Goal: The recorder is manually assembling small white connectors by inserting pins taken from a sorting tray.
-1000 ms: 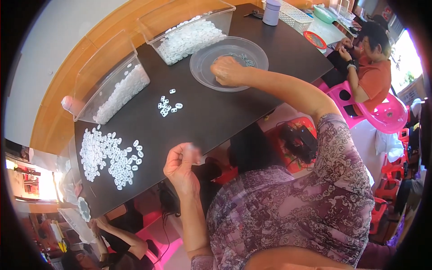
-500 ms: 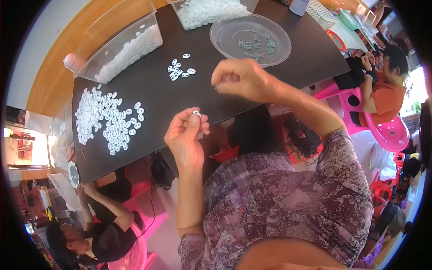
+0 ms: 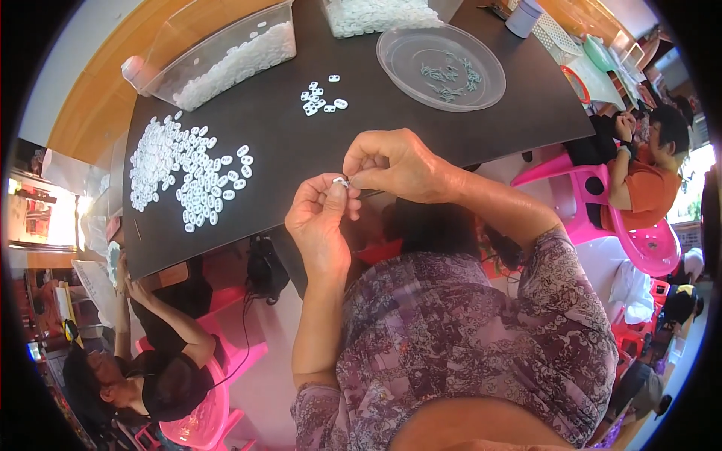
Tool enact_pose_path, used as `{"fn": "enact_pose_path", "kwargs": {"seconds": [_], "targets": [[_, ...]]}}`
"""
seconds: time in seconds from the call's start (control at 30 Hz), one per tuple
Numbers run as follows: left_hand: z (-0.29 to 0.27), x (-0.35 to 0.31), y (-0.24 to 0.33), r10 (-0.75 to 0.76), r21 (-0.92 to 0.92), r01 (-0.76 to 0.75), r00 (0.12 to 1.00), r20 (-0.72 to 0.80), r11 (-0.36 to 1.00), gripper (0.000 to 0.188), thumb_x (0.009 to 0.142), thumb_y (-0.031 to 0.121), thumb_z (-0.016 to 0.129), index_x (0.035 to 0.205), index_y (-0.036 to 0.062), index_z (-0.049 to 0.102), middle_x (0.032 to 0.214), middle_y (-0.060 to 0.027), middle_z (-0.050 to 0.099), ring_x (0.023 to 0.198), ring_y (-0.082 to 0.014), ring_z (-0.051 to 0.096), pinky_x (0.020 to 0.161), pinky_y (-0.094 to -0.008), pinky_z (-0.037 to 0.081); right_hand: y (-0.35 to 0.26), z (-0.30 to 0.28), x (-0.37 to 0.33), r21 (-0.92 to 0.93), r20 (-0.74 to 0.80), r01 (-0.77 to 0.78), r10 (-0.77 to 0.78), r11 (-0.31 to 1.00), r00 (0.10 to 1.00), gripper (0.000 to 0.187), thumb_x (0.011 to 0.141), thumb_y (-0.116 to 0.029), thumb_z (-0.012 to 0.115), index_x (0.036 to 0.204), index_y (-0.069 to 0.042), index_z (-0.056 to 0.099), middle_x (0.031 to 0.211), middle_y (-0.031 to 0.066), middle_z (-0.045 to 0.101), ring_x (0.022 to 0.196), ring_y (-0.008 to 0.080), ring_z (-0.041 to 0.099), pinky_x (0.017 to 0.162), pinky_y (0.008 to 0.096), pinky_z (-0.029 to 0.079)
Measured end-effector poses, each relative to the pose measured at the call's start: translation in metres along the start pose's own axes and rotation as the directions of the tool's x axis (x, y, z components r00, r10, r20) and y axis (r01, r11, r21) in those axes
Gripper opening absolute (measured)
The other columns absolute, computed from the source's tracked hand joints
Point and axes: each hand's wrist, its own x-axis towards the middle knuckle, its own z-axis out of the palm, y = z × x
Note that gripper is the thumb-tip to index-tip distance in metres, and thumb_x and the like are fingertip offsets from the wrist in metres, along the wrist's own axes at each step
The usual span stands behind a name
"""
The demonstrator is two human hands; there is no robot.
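Note:
In front of my chest, my left hand [image 3: 322, 218] pinches a small white plastic piece [image 3: 341, 181] between thumb and fingertips. My right hand [image 3: 402, 167] meets it there, thumb and forefinger pressed together at the piece's edge; what they hold, if anything, is too small to make out. Beyond the hands lies a small group of white pieces with dark holes [image 3: 312, 99]. A large spread of white oval pieces [image 3: 199, 180] covers the table's left part. Small grey-green strips [image 3: 449, 75] rest in a round clear plastic lid [image 3: 391, 56].
Two clear bins of white pieces, a left one [image 3: 244, 64] and a far one [image 3: 383, 15], stand along the back. A lilac bottle [image 3: 523, 19] is at the far right of the dark table [image 3: 286, 143]. People sit at left [image 3: 173, 376] and right [image 3: 639, 180].
My right hand has come down and left to meet the white piece in my left hand. The view has shifted slightly; the left hand keeps its pinch.

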Motion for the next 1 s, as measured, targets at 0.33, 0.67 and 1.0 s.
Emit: {"fn": "enact_pose_path", "kwargs": {"seconds": [0.33, 0.67, 1.0], "targets": [[-0.005, -0.004, -0.003, 0.05, 0.052, -0.049, 0.999, -0.006, 0.997, 0.008, 0.087, 0.005, 0.058, 0.089, -0.0024, 0.058, 0.073, -0.008, 0.061, 0.059, -0.0119, 0.054, 0.052, -0.0227, 0.044, -0.003, 0.006, 0.003, -0.009, 0.038, 0.003, -0.003, 1.0, 0.999, 0.01, 0.079, -0.004, 0.063, 0.08, 0.003, 0.056, 0.069, 0.0075, 0.062, 0.065, 0.0112, 0.062, 0.058, 0.0265, 0.048], [-0.007, -0.007, -0.015, 0.207, 0.156, -0.197, 0.977, -0.052, 0.968, 0.008, 0.088, 0.005, 0.056, 0.088, -0.003, 0.058, 0.071, -0.0065, 0.06, 0.056, -0.0094, 0.052, 0.049, -0.0208, 0.043, 0.007, 0.019, 0.002, 0.136, 0.034, -0.142, 0.139, 0.98, 0.99, 0.011, 0.08, -0.001, 0.062, 0.089, 0.003, 0.057, 0.077, 0.0057, 0.061, 0.072, 0.0103, 0.06, 0.065, 0.0247, 0.05], [-0.009, -0.006, -0.008, 0.159, 0.052, -0.153, 0.975, -0.158, 0.987, 0.007, 0.086, 0.003, 0.058, 0.088, -0.0036, 0.059, 0.069, -0.0083, 0.061, 0.054, -0.0109, 0.054, 0.046, -0.0223, 0.044, 0.003, 0.034, 0.005, 0.082, -0.069, -0.11, 0.116, 0.991, 0.991, 0.01, 0.082, 0.0, 0.059, 0.09, 0.005, 0.055, 0.078, 0.0068, 0.061, 0.073, 0.0093, 0.06, 0.064, 0.0243, 0.05]]}}
